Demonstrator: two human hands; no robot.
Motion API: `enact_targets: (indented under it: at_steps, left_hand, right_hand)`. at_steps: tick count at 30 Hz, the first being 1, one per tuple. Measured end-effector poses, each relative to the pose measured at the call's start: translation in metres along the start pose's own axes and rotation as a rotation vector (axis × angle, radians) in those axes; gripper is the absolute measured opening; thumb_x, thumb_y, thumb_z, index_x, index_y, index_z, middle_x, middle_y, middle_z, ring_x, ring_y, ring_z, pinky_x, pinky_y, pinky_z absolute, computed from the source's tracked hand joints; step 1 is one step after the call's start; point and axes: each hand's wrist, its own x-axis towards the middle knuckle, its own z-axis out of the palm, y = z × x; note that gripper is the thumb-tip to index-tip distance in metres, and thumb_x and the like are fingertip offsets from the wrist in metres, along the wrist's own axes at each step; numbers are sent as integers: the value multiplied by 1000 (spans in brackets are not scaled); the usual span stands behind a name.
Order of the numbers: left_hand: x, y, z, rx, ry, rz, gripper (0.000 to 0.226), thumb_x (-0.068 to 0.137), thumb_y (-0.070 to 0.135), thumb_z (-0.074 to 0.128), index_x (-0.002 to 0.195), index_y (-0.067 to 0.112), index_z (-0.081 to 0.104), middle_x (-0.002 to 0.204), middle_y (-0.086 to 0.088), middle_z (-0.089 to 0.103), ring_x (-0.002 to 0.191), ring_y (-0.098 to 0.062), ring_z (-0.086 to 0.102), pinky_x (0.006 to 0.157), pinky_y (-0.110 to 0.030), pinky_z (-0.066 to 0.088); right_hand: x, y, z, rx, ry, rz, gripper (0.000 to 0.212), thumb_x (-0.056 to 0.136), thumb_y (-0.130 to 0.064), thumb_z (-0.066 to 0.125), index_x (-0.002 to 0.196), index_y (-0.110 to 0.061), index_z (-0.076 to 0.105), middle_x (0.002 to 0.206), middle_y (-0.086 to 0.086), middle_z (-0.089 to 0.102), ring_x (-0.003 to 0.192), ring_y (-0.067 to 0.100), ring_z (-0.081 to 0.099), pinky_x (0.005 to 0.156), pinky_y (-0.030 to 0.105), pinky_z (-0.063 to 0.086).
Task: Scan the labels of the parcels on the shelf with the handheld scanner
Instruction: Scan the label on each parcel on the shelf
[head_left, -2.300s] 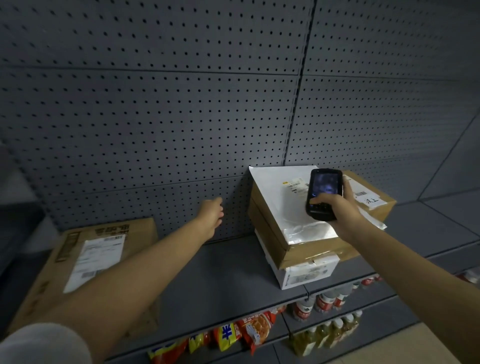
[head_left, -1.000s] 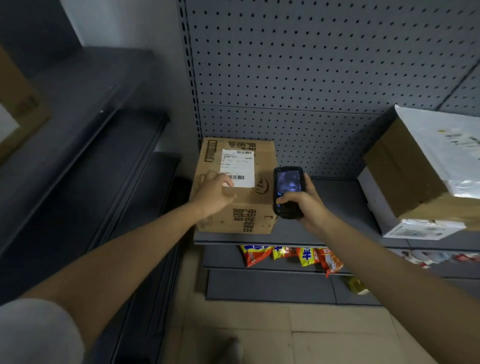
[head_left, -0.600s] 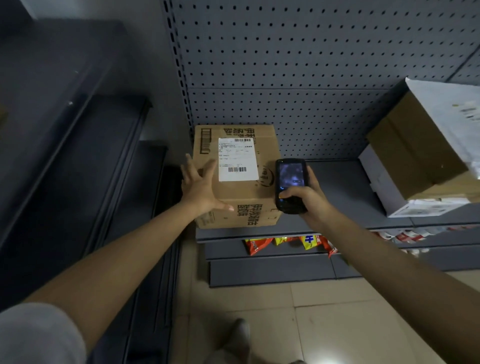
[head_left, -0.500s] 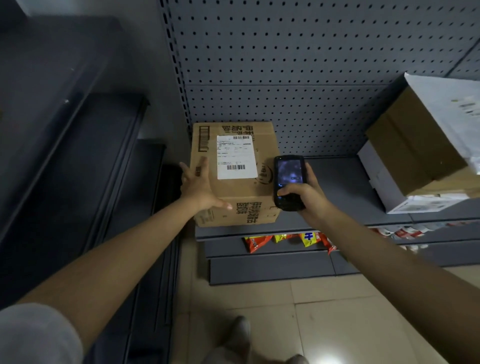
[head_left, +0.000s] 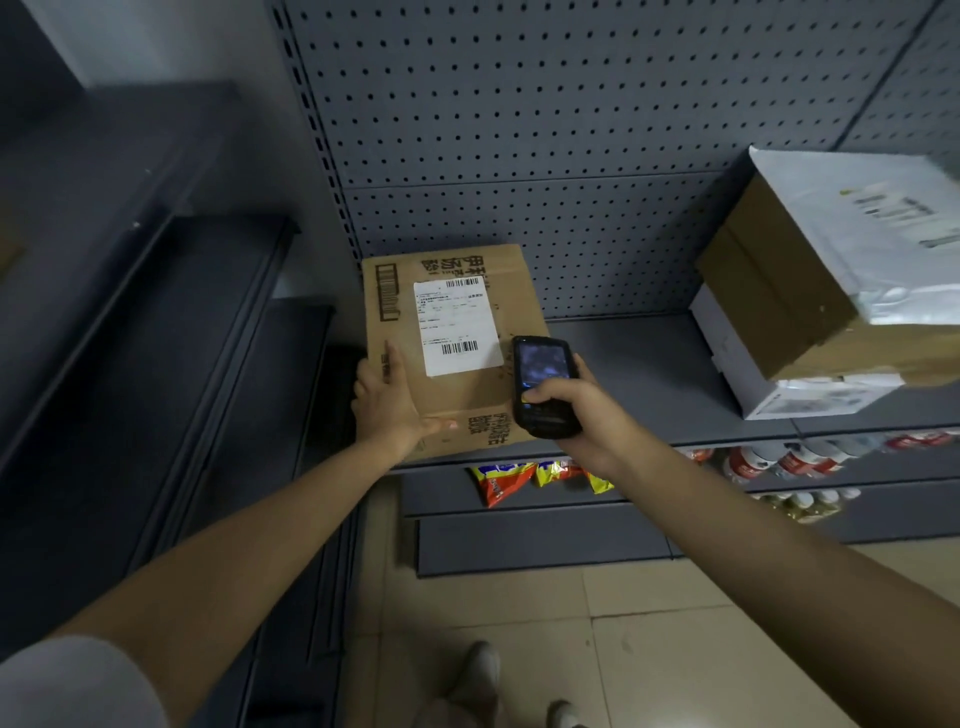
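Note:
A brown cardboard parcel lies at the left end of the grey shelf, its white shipping label with barcodes facing up. My left hand grips the parcel's near left corner, thumb laid over the front edge. The black handheld scanner sits in my right hand, held just right of the label, screen lit and facing me. A stack of parcels stands at the right: a white mailer on a brown box on a white box.
A grey pegboard backs the shelf. Snack packets and bottles fill the lower shelves. A dark shelving unit stands at the left. My shoes show on the tiled floor.
I turned from the right-hand stack to the left parcel. My left hand slid from the parcel's top to its near left corner, uncovering the label, and the scanner came close beside the label.

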Motion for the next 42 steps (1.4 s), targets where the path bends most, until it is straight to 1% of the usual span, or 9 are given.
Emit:
enact_targets:
  at_steps: [4, 6, 9, 15, 17, 23, 34, 37, 42]
  left_hand:
    - [-31, 21, 13, 21, 127, 59, 142, 53, 59, 84, 152, 21, -10, 152, -21, 3, 136, -38, 20, 114, -47, 22]
    - [-47, 33, 18, 28, 180, 86, 143, 52, 62, 82, 153, 18, -9, 153, -23, 2, 137, -38, 19, 114, -48, 23]
    - [-72, 51, 29, 35, 269, 114, 139, 55, 58, 83, 153, 15, -5, 154, -27, 3, 140, -41, 17, 113, -51, 24]
    - [-117, 79, 55, 41, 402, 119, 134, 57, 43, 87, 153, 8, 2, 153, -30, 11, 138, -41, 24, 113, -50, 23]
    - [-128, 86, 63, 50, 427, 95, 133, 57, 39, 89, 153, 7, 3, 152, -30, 13, 138, -41, 25, 113, -50, 25]
    - [-151, 104, 75, 28, 405, 83, 130, 61, 41, 85, 153, 4, 0, 153, -33, 6, 142, -42, 15, 113, -48, 17]
    - [-162, 118, 85, 67, 429, 83, 132, 59, 35, 89, 152, 3, 1, 152, -33, 10, 139, -42, 21, 112, -49, 20]
    - [-163, 122, 86, 83, 421, 77, 133, 58, 33, 90, 152, 3, 0, 152, -33, 10, 139, -42, 21, 112, -49, 21]
    - [-167, 127, 89, 93, 415, 76, 134, 57, 29, 91, 152, 3, 1, 151, -33, 13, 137, -42, 25, 111, -50, 24]
  right_hand:
    - [-28, -3, -8, 7, -72, 41, 75, 68, 7, 63, 138, -14, 45, 119, 16, 62, 101, 33, 61, 75, 40, 54]
    - [-45, -5, -14, -17, -98, 67, 79, 66, 5, 65, 140, -14, 44, 119, 16, 62, 101, 32, 62, 73, 37, 56]
    - [-71, -7, -25, -50, -135, 67, 68, 74, 10, 60, 137, -14, 47, 115, 16, 64, 94, 31, 65, 69, 34, 58]
    - [-117, -8, -51, -71, -194, 106, 78, 65, 7, 63, 137, -20, 49, 118, 18, 65, 101, 37, 64, 81, 41, 55]
    - [-131, -9, -58, -71, -219, 106, 75, 67, 8, 62, 135, -19, 49, 114, 17, 66, 97, 37, 66, 75, 37, 58]
    - [-164, -18, -74, -76, -243, 101, 56, 80, 14, 54, 121, -25, 52, 109, 13, 65, 88, 32, 65, 53, 22, 55]
    - [-180, -22, -97, -68, -276, 86, 76, 73, 10, 61, 139, -24, 47, 133, 22, 61, 101, 36, 64, 67, 32, 59]
    - [-184, -23, -103, -61, -288, 84, 71, 79, 13, 57, 139, -23, 47, 124, 20, 64, 98, 36, 66, 71, 33, 59]
    - [-186, -23, -110, -73, -254, 75, 76, 70, 9, 61, 138, -23, 48, 121, 18, 64, 101, 38, 64, 76, 37, 57]
